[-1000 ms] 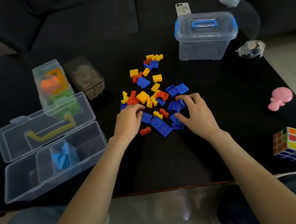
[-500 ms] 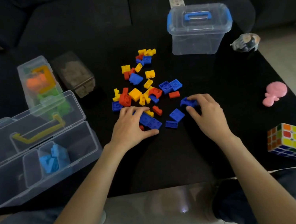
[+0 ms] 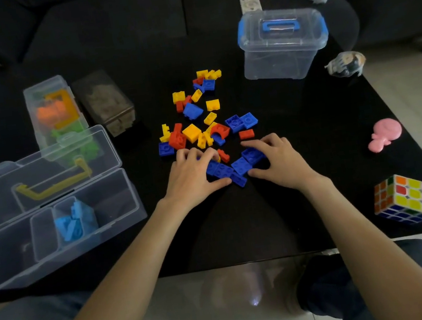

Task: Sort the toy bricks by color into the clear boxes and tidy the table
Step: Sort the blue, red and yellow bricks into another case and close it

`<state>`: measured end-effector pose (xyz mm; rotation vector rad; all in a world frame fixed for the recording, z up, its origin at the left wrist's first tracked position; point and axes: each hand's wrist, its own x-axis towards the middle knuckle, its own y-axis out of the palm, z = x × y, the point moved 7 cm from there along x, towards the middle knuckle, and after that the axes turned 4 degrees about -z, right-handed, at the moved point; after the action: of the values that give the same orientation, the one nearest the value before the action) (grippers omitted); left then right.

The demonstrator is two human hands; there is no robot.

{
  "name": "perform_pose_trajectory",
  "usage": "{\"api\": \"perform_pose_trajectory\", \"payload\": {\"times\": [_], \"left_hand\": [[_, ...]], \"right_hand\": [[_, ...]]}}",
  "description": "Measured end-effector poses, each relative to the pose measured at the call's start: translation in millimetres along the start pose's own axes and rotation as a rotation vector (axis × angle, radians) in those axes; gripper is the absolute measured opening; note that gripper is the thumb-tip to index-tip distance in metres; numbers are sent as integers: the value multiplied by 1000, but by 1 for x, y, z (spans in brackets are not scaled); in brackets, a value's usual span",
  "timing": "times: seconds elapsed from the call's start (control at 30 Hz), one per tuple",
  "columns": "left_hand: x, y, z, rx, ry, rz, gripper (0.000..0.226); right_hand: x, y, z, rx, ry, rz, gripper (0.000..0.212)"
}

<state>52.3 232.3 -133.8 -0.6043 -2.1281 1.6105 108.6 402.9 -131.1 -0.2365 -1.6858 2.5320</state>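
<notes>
Blue bricks (image 3: 229, 169) are corralled between the curled left hand (image 3: 193, 177) and right hand (image 3: 279, 163), neither closed on any; the open divided box (image 3: 120, 222) lies leftward, nearer the left hand.

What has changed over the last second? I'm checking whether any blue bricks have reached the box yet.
Both hands have raked the loose blue bricks together: the left hand and right hand have closed in and now cup one cluster near the table edge. Nothing has been lifted. The open box holds the same light blue pieces; the lidded box and cube are untouched.
</notes>
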Motion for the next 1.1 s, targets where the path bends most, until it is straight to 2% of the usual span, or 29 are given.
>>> {"api": "perform_pose_trajectory", "payload": {"times": [0.17, 0.33, 0.5, 0.7, 0.8, 0.93, 1.0, 1.1], "left_hand": [[5, 0, 0, 37, -30, -33, 59], [7, -4, 10, 56, -110, -45, 61], [6, -5, 14, 7, -96, -24, 57], [3, -8, 20, -144, -67, 8, 64], [2, -14, 23, -218, -61, 5, 64], [3, -18, 26, -278, -65, -20, 52], [2, -23, 22, -250, -30, -76, 50], [-3, -27, 0, -123, 172, -174, 49]], "right_hand": [[6, 3, 1, -75, 55, 57, 58], [4, -4, -10, 110, 149, -72, 48], [-5, -6, -15, 144, 168, -147, 51], [-13, -8, -21, 148, 208, -109, 67], [-17, -11, -25, 146, 202, -122, 62], [-19, -12, -31, 161, 208, -168, 54], [-22, -14, -30, 175, 202, -220, 52], [-27, -18, -27, 161, 181, -320, 50]]}}
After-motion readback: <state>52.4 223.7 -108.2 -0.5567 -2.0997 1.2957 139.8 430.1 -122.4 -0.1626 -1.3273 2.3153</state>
